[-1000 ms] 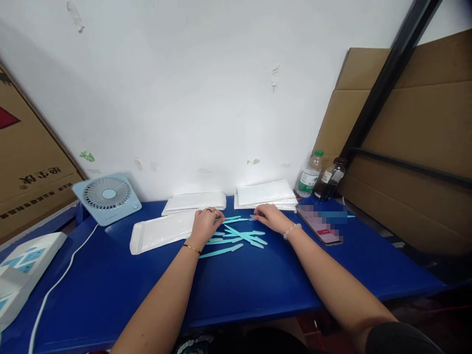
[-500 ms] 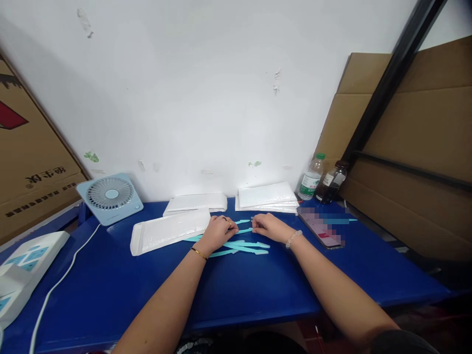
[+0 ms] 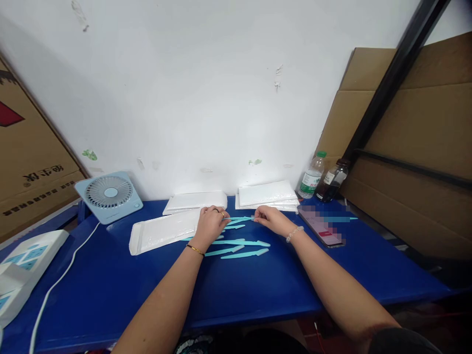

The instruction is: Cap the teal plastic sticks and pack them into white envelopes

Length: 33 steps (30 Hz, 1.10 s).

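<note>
Between my two hands stretches a thin turquoise eyebrow razor, held just over the table. My left hand has its fingers closed on the razor's left end. At its other end, my right hand pinches the tip between thumb and fingers. Several more turquoise razors lie loosely on the blue table below my hands, some crossing each other. A white padded mailer lies flat left of my left hand, its right end partly hidden by that hand.
White padded mailers lie against the wall, beside another stack of mailers. A light-blue fan and a power strip stand left. A phone, a water bottle and a dark-drink bottle are on the right.
My left hand has moved slightly left and away from me. A razor now spans both hands, and the loose razors on the table lie more spread out.
</note>
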Each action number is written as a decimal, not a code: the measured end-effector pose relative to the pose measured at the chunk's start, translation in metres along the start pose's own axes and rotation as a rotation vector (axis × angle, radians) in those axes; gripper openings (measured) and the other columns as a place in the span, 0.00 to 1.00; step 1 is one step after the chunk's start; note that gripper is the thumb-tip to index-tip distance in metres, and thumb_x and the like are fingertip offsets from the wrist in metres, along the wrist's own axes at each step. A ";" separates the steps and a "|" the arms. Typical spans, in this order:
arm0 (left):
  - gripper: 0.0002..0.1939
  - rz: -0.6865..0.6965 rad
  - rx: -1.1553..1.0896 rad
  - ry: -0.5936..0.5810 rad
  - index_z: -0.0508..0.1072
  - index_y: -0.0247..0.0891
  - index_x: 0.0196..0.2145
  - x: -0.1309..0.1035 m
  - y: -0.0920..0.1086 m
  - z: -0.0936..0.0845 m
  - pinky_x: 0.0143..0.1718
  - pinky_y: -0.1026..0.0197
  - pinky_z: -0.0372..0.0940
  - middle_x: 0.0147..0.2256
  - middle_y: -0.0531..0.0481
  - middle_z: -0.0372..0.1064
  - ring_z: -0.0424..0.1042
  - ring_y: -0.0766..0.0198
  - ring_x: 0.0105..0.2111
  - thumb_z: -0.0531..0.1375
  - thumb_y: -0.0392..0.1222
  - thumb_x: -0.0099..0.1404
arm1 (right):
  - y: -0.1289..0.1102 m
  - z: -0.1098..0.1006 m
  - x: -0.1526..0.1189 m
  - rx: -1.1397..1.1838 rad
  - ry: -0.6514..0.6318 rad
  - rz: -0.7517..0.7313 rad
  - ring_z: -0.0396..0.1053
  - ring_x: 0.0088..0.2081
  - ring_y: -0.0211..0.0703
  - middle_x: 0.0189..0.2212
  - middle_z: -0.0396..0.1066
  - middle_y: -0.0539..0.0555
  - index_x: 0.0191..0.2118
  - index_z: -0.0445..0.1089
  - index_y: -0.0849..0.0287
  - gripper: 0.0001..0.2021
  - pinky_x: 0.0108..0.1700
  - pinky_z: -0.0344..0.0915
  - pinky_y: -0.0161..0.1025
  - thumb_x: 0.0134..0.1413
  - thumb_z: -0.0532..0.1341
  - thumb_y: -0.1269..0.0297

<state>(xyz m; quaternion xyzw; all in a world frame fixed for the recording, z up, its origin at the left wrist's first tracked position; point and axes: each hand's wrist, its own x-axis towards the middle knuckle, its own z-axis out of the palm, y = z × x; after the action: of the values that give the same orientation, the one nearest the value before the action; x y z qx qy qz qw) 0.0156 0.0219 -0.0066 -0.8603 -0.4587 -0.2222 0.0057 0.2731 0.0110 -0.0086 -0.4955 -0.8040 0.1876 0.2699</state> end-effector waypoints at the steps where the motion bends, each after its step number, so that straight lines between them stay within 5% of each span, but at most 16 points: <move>1: 0.09 -0.044 0.001 0.001 0.74 0.44 0.33 0.000 -0.003 0.000 0.46 0.52 0.51 0.39 0.50 0.72 0.64 0.56 0.45 0.55 0.46 0.64 | 0.004 0.000 0.001 -0.010 0.007 0.021 0.62 0.27 0.37 0.26 0.67 0.49 0.31 0.66 0.59 0.05 0.30 0.56 0.33 0.54 0.58 0.64; 8: 0.09 -0.102 -0.043 -0.052 0.73 0.45 0.38 -0.003 -0.010 -0.005 0.46 0.53 0.53 0.40 0.50 0.70 0.66 0.57 0.44 0.58 0.46 0.60 | 0.010 -0.003 -0.001 -0.093 0.083 0.010 0.63 0.30 0.38 0.30 0.68 0.52 0.32 0.69 0.59 0.06 0.33 0.58 0.35 0.53 0.59 0.63; 14: 0.08 -0.108 -0.115 -0.074 0.73 0.43 0.33 -0.007 -0.006 -0.018 0.45 0.56 0.55 0.36 0.52 0.70 0.68 0.60 0.40 0.55 0.46 0.62 | -0.001 -0.012 -0.019 0.055 -0.402 0.032 0.63 0.27 0.37 0.26 0.67 0.49 0.31 0.71 0.60 0.14 0.27 0.57 0.32 0.41 0.67 0.54; 17: 0.11 -0.034 -0.172 -0.118 0.73 0.43 0.35 -0.009 0.003 -0.019 0.45 0.57 0.55 0.36 0.52 0.71 0.68 0.60 0.40 0.55 0.50 0.62 | -0.004 -0.010 -0.021 0.027 -0.471 0.023 0.63 0.27 0.37 0.26 0.67 0.50 0.28 0.70 0.60 0.12 0.27 0.57 0.32 0.42 0.67 0.56; 24: 0.19 0.182 -0.138 -0.243 0.74 0.41 0.31 -0.008 0.020 -0.008 0.44 0.58 0.54 0.34 0.50 0.72 0.67 0.61 0.39 0.50 0.53 0.66 | -0.008 -0.006 -0.015 0.066 -0.252 -0.041 0.61 0.25 0.36 0.24 0.65 0.49 0.29 0.67 0.60 0.10 0.27 0.55 0.32 0.52 0.62 0.57; 33: 0.14 -0.074 -0.032 -0.054 0.74 0.45 0.41 -0.002 -0.012 -0.009 0.46 0.53 0.54 0.42 0.49 0.72 0.66 0.56 0.45 0.53 0.50 0.65 | 0.003 -0.007 -0.003 -0.100 0.051 0.042 0.64 0.31 0.39 0.31 0.68 0.52 0.33 0.69 0.59 0.09 0.33 0.58 0.35 0.50 0.62 0.59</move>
<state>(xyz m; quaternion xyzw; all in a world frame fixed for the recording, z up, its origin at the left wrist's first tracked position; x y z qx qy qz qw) 0.0015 0.0250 -0.0013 -0.8484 -0.4868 -0.2060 -0.0286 0.2808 0.0103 -0.0051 -0.5296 -0.7948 0.1403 0.2611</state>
